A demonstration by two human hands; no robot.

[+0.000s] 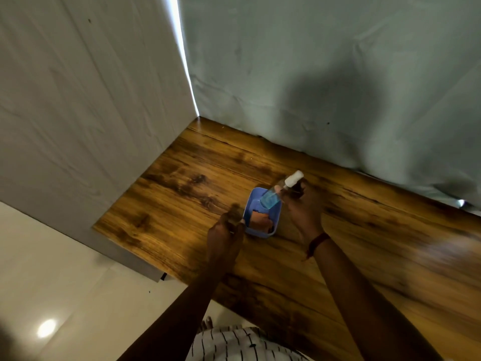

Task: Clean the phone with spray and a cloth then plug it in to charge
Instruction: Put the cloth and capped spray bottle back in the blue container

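A small blue bin [260, 231] stands on the wooden table [182, 183]. An orange cloth [259, 220] lies inside it. My right hand [302, 204] grips a clear spray bottle [273, 198] with blue liquid and a white cap, tilted over the bin's far right corner with its base inside the rim. My left hand [225, 230] is at the bin's left rim; it is blurred, so whether its fingers hold the rim is unclear. No phone or charger is in view.
The table sits in a corner, with a white panel [78, 113] on its left and a grey-green cloth backdrop [338, 74] behind. Pale floor tiles [52, 295] lie past the table's left edge. My striped shirt [234, 345] shows at the bottom.
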